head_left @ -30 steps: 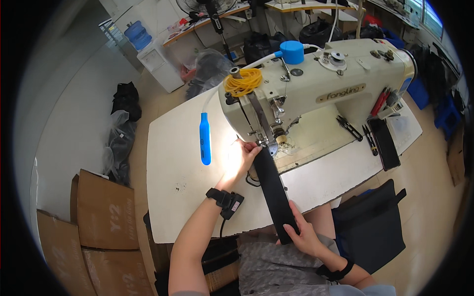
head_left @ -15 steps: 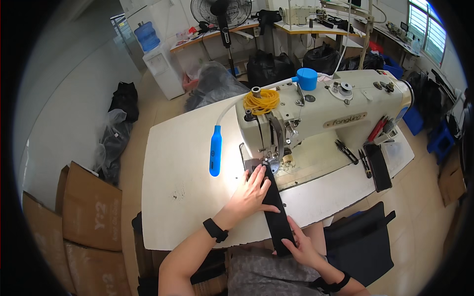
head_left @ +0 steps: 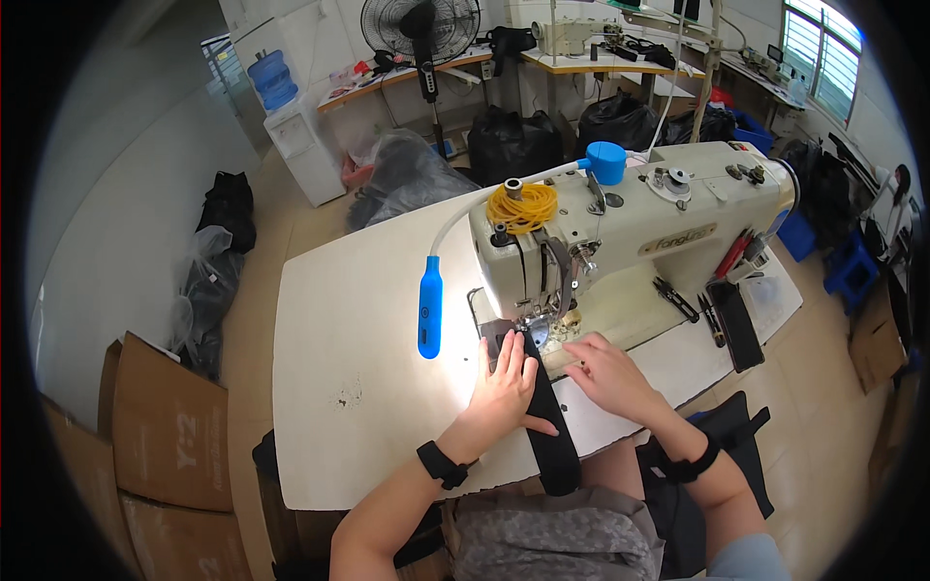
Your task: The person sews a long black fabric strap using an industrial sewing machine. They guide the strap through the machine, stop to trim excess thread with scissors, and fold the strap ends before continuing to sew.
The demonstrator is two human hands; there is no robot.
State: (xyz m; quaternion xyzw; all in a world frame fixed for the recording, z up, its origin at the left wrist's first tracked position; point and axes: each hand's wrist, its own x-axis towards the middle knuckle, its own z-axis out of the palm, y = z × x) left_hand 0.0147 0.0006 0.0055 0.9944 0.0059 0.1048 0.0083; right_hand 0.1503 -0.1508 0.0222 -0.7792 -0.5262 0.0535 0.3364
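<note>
A long black fabric strip (head_left: pixel 554 441) lies on the sewing machine's bed, its far end under the presser foot (head_left: pixel 531 324) and its near end over the table's front edge. My left hand (head_left: pixel 502 392) rests flat on the strip and on a dark grey piece beside the needle area, fingers stretched forward and thumb out to the right. My right hand (head_left: pixel 612 380) hovers right of the strip, close to the needle area. Its fingers are loosely bent, thumb and forefinger apart, and I see nothing between them. The sewing machine (head_left: pixel 668 228) is cream-coloured.
A blue lamp (head_left: pixel 429 308) on a bendy neck lights the white table (head_left: pixel 339 368). Yellow cord (head_left: pixel 523 207) is coiled on the machine. Thread snips (head_left: pixel 676 299), tweezers (head_left: pixel 712 321) and a black phone-like slab (head_left: pixel 736 327) lie at right. Cardboard boxes (head_left: pixel 174 426) stand at left.
My right hand has let go of the strip's near end and moved up and forward, beside the needle area. My left hand stays on the strip. The view has shifted slightly.
</note>
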